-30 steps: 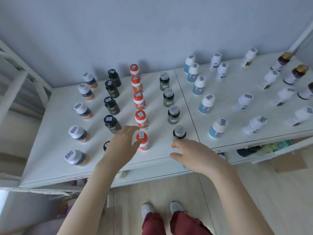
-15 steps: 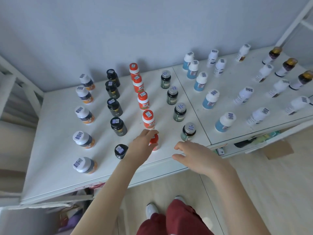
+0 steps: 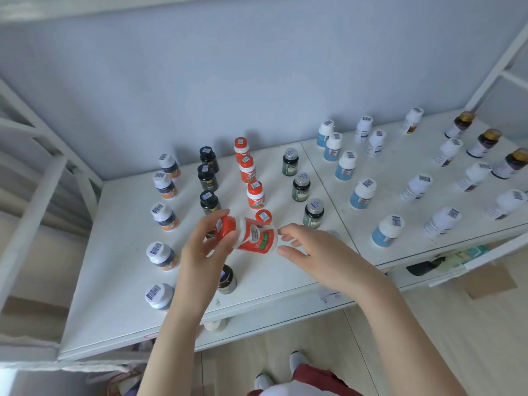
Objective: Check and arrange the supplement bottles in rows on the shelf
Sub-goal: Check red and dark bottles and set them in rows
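L hand [image 3: 203, 250] grips orange bottle [image 3: 251, 235] at cap end, R hand [image 3: 317, 252] pinches its base. It's sideways between both grips, off the shelf [image 3: 114, 281], label up, prob. for checking. Orange row [image 3: 255, 192] just beyond.

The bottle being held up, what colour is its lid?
The held bottle has an orange-red lid; head view shows it best.
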